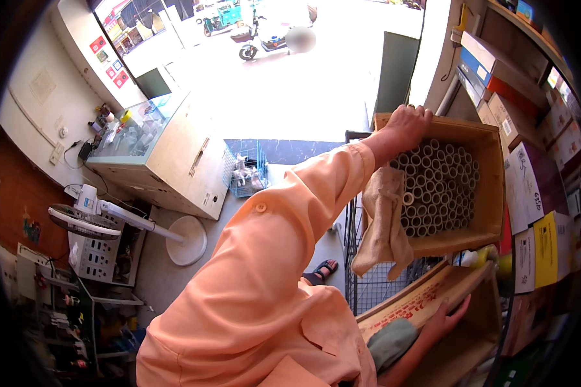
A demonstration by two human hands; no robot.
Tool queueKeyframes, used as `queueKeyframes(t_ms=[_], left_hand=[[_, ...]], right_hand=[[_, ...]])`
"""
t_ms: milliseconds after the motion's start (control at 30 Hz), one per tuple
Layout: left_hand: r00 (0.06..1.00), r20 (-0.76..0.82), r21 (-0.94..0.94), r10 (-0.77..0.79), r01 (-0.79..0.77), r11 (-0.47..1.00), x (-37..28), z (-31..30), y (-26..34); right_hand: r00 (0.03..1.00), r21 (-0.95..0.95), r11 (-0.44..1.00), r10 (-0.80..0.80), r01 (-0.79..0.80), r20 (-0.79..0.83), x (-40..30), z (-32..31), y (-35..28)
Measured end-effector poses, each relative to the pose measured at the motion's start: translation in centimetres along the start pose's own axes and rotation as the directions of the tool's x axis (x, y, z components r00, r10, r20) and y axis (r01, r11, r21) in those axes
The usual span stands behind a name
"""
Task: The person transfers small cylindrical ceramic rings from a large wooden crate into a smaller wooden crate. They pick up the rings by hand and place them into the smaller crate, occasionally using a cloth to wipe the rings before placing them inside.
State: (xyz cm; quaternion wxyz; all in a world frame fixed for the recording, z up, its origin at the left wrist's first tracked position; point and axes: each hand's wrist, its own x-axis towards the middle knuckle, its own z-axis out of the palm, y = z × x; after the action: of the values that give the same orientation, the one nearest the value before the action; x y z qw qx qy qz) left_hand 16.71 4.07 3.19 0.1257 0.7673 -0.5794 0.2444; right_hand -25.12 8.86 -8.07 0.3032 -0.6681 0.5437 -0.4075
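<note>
My left hand, at the end of an orange sleeve, grips the upper rim of a wooden box. Many short pale tubes stand packed on end inside it. A tan cloth drapes over the box's left side. Below, my right hand lies along the edge of a second wooden box, which bears red writing. Its thumb and fingers are apart; whether they grip the edge is unclear. A grey-green cloth lies beside the right forearm.
A black wire rack stands under and left of the upper box. Cartons are stacked on the right. To the left are a glass-topped counter, a blue wire basket and a white pedestal fan. A sandalled foot is on the floor.
</note>
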Motion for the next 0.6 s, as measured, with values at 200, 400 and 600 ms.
queueKeyframes(t_ms=[200,400,600], left_hand=[[0.999,-0.028,0.016,0.02,-0.019,1.0,-0.16,0.21,-0.14],[0.999,-0.027,0.02,0.026,-0.026,0.999,-0.08,0.33,-0.02],[1.0,-0.01,0.04,0.011,-0.01,0.999,-0.07,0.53,-0.03]], right_hand=[[1.0,-0.012,1.0,-0.018,0.018,-0.002,-0.1,0.03,-0.15],[1.0,0.037,0.999,-0.03,0.03,-0.006,-0.25,0.05,-0.27],[0.999,0.063,0.997,-0.035,0.035,-0.001,-0.1,0.15,-0.05]])
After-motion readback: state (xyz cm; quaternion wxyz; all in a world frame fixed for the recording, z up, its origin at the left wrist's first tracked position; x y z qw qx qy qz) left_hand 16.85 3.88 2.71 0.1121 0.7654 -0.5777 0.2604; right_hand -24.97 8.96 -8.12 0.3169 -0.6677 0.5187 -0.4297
